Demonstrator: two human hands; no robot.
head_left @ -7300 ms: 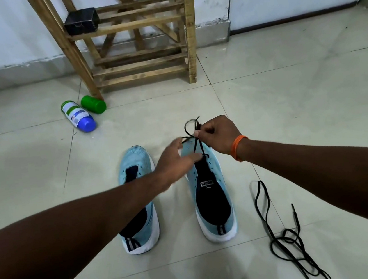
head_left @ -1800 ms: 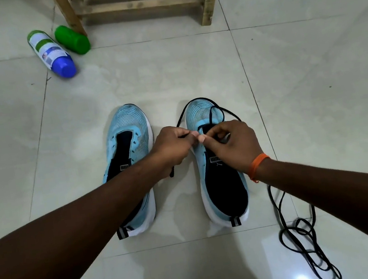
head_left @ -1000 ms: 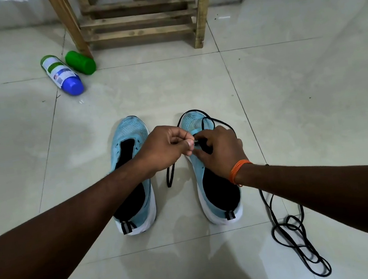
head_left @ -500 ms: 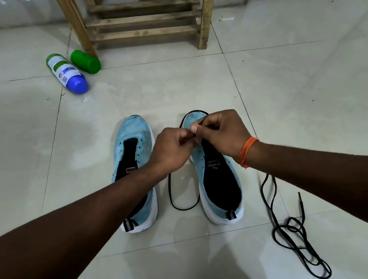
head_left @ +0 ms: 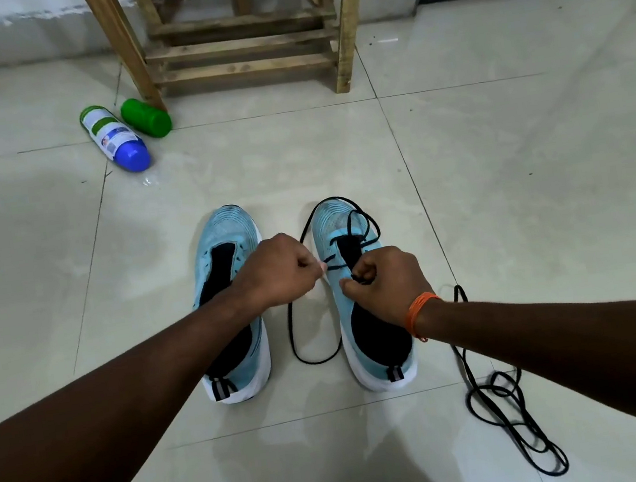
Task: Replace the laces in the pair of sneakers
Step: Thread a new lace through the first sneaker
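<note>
Two light-blue sneakers stand side by side on the tiled floor, toes away from me. The left sneaker has no lace. A black lace runs through the front eyelets of the right sneaker, and its slack loops on the floor between the shoes. My left hand pinches one lace strand just left of the right sneaker. My right hand, with an orange wristband, grips the other strand over the shoe's tongue. A second black lace lies coiled on the floor at the right.
A wooden rack stands against the wall beyond the shoes. A white bottle with a blue cap and a green bottle lie on the floor by the rack's left leg. Open floor tiles spread to the left and right.
My hands have drawn apart, the left hand going left with its strand. My right hand has dropped lower over the tongue. More of the lace across the toe now shows.
</note>
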